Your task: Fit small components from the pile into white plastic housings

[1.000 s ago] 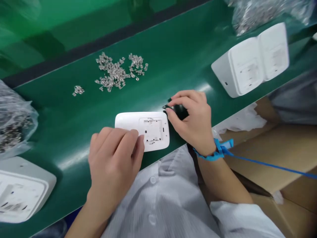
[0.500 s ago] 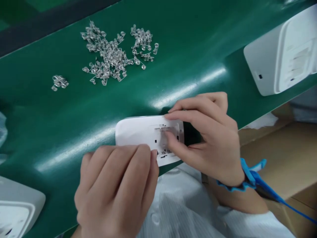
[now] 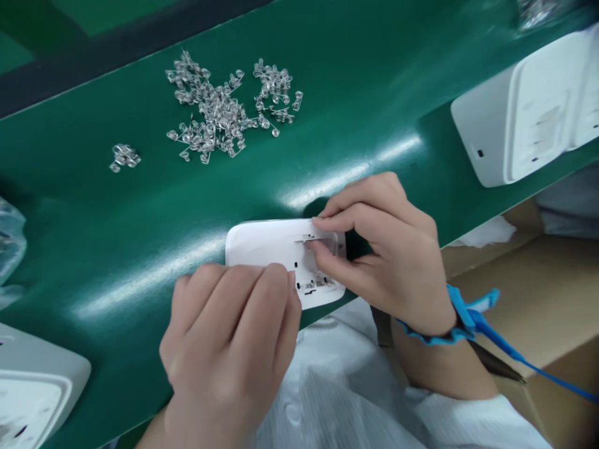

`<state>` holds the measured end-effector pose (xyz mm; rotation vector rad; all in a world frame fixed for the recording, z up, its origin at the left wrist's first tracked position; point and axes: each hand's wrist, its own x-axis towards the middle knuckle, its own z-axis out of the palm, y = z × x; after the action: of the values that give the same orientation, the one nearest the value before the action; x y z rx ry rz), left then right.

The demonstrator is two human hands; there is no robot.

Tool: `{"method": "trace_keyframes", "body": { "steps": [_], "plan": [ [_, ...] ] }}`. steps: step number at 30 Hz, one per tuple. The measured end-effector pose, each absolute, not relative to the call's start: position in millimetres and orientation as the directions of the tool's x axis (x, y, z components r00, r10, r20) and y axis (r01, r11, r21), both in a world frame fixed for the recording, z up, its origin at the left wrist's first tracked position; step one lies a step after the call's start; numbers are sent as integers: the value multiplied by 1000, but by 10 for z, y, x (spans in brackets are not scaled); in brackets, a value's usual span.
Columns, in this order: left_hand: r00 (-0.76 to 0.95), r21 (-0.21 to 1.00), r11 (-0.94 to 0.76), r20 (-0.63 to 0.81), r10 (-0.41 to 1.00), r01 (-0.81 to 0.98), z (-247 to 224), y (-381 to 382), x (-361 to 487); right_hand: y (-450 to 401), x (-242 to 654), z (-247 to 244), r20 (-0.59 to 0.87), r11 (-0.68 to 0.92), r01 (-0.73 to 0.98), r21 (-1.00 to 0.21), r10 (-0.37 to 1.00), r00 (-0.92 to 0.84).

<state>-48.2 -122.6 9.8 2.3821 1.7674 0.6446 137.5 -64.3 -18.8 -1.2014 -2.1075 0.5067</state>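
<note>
A white plastic housing (image 3: pixel 262 240) with rounded corners lies on the green work surface in front of me, its slotted recess facing up. My left hand (image 3: pixel 234 324) is closed over the housing's near left side, its curled fingers hiding that part. My right hand (image 3: pixel 384 249) grips the right end. Its thumb presses inside the recess and its index fingertip rests at the far edge. Small metal pieces show in the recess's near side. Whether a small part lies under the right thumb is hidden. A blue wrist strap (image 3: pixel 461 315) with a cord circles my right wrist.
Coiled metal battery springs (image 3: pixel 218 112) lie in a loose heap beyond the housing, with a small cluster (image 3: pixel 124 156) to its left. More white housings stand at the right (image 3: pixel 486 118) and lower left (image 3: pixel 51 355). Clear plastic bags (image 3: pixel 9 240) sit at the edges; cardboard (image 3: pixel 491 280) is below right.
The view has shifted slightly. My left hand has edged a little up and right along the housing. Both hands keep their hold, and the right thumb stays in the recess.
</note>
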Motion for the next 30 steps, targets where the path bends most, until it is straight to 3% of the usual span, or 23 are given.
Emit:
{"method": "trace_keyframes", "body": {
  "steps": [7,10,14,19,25,30],
  "plan": [
    [265,306,-371,336,904,877,10,-1207,-491,-463,1701,-259,354,562,584,-586,826,-439],
    [275,251,-383,376,885,889,-36,-1203,-481,-391,1836,-385,375,525,649,-550,850,-370],
    [275,171,-375,426,862,911,-67,-1203,-467,-408,1829,-544,366,556,643,-526,831,-419],
    [280,106,-336,354,892,936,-35,-1153,-468,-299,1769,-587,367,653,586,-479,756,-542],
    [268,39,-283,227,936,958,10,-1216,-490,-58,1718,-582,349,839,437,-324,536,-769],
    [274,5,-280,195,942,960,37,-1317,-542,-37,1680,-577,288,859,443,-257,505,-813]
  ]
}}
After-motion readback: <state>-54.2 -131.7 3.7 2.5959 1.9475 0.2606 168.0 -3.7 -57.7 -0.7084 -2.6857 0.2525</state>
